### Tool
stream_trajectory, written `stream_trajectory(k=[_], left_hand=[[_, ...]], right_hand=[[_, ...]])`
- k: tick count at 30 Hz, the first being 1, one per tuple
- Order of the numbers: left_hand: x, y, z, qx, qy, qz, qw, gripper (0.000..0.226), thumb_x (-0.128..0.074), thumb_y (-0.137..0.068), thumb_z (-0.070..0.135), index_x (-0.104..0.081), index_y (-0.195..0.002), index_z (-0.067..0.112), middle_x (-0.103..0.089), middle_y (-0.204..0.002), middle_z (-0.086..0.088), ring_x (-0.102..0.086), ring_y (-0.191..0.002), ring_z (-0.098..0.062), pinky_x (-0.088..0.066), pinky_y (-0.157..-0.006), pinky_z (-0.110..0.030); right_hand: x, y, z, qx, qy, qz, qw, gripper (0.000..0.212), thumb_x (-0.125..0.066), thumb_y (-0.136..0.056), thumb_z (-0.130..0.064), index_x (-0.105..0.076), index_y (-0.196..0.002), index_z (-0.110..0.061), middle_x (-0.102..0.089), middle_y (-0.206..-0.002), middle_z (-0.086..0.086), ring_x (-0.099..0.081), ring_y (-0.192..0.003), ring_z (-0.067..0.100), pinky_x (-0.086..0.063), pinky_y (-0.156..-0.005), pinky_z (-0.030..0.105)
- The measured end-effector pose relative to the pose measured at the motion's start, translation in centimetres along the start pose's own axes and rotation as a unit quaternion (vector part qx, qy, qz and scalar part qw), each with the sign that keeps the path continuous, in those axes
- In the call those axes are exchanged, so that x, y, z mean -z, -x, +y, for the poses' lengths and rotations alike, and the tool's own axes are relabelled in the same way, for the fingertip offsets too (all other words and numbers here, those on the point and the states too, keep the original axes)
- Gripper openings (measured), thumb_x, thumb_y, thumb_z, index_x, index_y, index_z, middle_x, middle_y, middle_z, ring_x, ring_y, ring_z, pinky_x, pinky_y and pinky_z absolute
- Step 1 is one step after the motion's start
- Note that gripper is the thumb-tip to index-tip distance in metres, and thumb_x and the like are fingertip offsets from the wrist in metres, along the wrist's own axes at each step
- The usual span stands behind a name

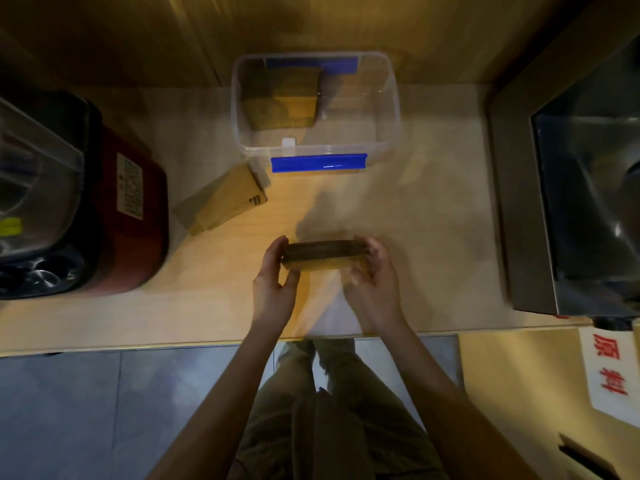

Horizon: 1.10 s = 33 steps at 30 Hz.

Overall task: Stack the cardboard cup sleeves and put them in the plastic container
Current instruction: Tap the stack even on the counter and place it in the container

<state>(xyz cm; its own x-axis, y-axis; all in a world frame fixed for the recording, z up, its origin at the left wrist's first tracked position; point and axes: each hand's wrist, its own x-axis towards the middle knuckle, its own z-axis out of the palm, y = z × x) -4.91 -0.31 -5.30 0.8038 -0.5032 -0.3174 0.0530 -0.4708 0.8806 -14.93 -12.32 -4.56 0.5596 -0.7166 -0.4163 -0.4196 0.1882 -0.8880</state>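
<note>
I hold a stack of flat brown cardboard cup sleeves [323, 255] on edge between both hands, low over the wooden counter. My left hand [275, 284] grips its left end and my right hand [375, 289] grips its right end. Farther back stands the clear plastic container [393, 109] with blue clips, open at the top. A pile of sleeves [282, 98] lies inside it on the left side. More loose sleeves [223, 200] lie fanned on the counter, left of the container's near corner.
A red and black appliance [114, 216] with a clear lid stands at the left. A steel sink [588, 188] fills the right side. The counter's front edge [207, 342] runs just under my wrists. A wooden wall rises behind the container.
</note>
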Motion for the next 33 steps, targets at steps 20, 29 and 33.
stream_trajectory(k=[20, 29, 33], left_hand=[[-0.7, -0.3, 1.0, 0.002, -0.047, 0.062, 0.997, 0.046, -0.043, -0.093, 0.012, -0.032, -0.137, 0.017, -0.054, -0.135, -0.011, -0.053, -0.121, -0.020, -0.041, -0.096, -0.025], [-0.2, -0.5, 0.5, 0.070, -0.101, 0.054, 0.991, 0.036, -0.046, -0.087, 0.002, -0.054, -0.122, 0.012, -0.069, -0.110, -0.015, -0.064, -0.101, -0.029, -0.049, -0.083, -0.033], [1.9, -1.5, 1.0, 0.092, -0.120, 0.026, 0.988, 0.028, -0.054, -0.085, 0.007, -0.061, -0.112, 0.007, -0.070, -0.105, -0.017, -0.064, -0.098, -0.031, -0.045, -0.074, -0.027]], right_hand=[[-1.2, 0.7, 0.4, 0.012, 0.136, 0.002, 0.991, 0.042, -0.033, -0.097, -0.017, -0.032, -0.137, -0.027, -0.058, -0.127, 0.001, -0.059, -0.096, 0.006, -0.042, -0.079, 0.006], [-1.2, 0.5, 0.5, -0.002, 0.170, -0.008, 0.985, 0.029, -0.039, -0.095, -0.022, -0.048, -0.123, -0.023, -0.065, -0.102, 0.003, -0.062, -0.089, 0.015, -0.052, -0.080, 0.030], [-1.0, -0.8, -1.4, 0.034, 0.208, -0.048, 0.976, 0.028, -0.049, -0.092, -0.015, -0.054, -0.120, -0.013, -0.062, -0.089, -0.001, -0.058, -0.081, 0.013, -0.043, -0.072, 0.023]])
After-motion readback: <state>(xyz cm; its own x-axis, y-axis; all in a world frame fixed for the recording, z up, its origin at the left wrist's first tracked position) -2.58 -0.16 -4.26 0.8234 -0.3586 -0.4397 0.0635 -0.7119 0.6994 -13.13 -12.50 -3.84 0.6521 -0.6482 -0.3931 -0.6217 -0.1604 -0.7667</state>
